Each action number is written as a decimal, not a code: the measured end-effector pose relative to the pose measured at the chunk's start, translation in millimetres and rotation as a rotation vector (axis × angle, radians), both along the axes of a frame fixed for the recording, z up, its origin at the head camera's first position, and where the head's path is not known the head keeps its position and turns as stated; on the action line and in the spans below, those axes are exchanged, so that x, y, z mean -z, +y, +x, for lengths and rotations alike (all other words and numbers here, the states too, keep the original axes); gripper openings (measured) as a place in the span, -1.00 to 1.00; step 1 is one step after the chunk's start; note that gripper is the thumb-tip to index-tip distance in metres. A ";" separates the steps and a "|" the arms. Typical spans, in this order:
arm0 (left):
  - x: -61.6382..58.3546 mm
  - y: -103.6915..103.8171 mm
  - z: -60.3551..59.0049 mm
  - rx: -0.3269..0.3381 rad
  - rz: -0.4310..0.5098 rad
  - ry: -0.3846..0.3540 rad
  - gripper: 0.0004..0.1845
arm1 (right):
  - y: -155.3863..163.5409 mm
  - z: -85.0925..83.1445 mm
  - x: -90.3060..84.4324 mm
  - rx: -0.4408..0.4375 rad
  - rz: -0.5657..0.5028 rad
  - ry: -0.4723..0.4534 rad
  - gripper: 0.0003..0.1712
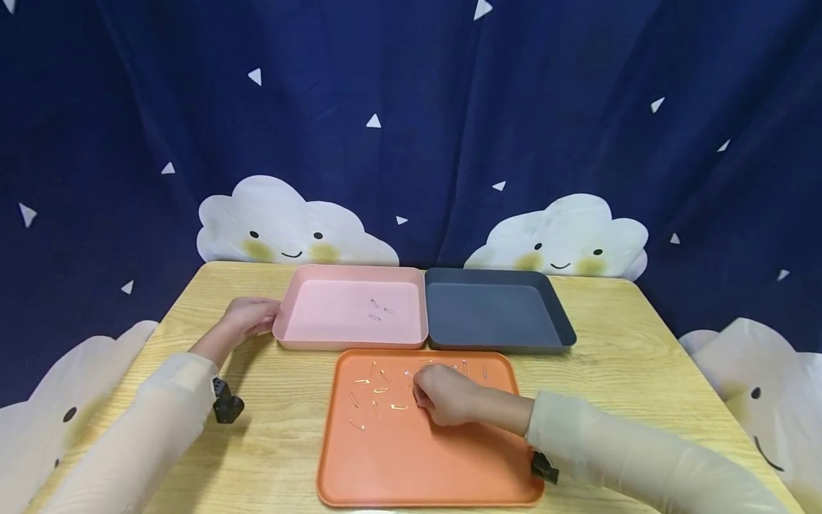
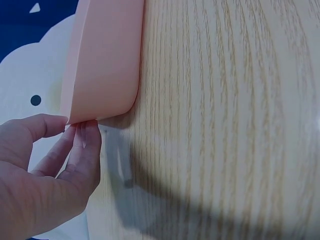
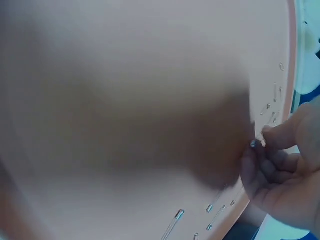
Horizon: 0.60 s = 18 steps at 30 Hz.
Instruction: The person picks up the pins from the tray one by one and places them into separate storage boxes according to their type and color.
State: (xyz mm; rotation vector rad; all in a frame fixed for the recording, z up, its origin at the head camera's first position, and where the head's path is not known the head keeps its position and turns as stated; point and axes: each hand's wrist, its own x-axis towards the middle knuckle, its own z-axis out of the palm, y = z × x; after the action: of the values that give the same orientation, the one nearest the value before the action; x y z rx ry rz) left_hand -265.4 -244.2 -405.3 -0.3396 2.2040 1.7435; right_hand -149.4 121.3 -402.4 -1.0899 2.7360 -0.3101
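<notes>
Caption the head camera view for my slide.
Right hand pinches pins on orange tray; left hand touches pink tray.

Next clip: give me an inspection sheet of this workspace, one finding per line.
Surface: wooden table, bare wood showing.
Job's things: orange tray with small pins scattered on it; pink tray holds a few pins; dark tray beside it, nothing seen inside.
Clutter: nothing seen.
Hands: left hand touches the pink tray's corner; right hand pinches a pin over the orange tray.
Cables: nothing seen.
Surroundings: navy backdrop with cloud faces.
</notes>
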 end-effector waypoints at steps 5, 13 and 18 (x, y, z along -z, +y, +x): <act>-2.1 1.7 1.4 0.002 -0.038 -0.009 -0.43 | 4.5 -2.6 -0.4 0.090 -0.226 -0.230 -0.86; 0.0 0.8 2.1 0.031 -0.006 0.011 -0.43 | 12.6 -13.7 1.8 0.373 -0.418 -0.816 -0.79; 0.5 0.8 1.2 0.027 -0.003 0.014 -0.43 | 14.5 -17.1 -1.4 0.453 -0.465 -0.962 -0.77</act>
State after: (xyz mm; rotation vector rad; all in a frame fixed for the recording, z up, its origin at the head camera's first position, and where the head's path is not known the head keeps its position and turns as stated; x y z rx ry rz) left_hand -264.2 -243.4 -405.9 -0.2971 2.2108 1.7341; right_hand -166.5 135.7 -401.0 -0.2088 1.9923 -1.2074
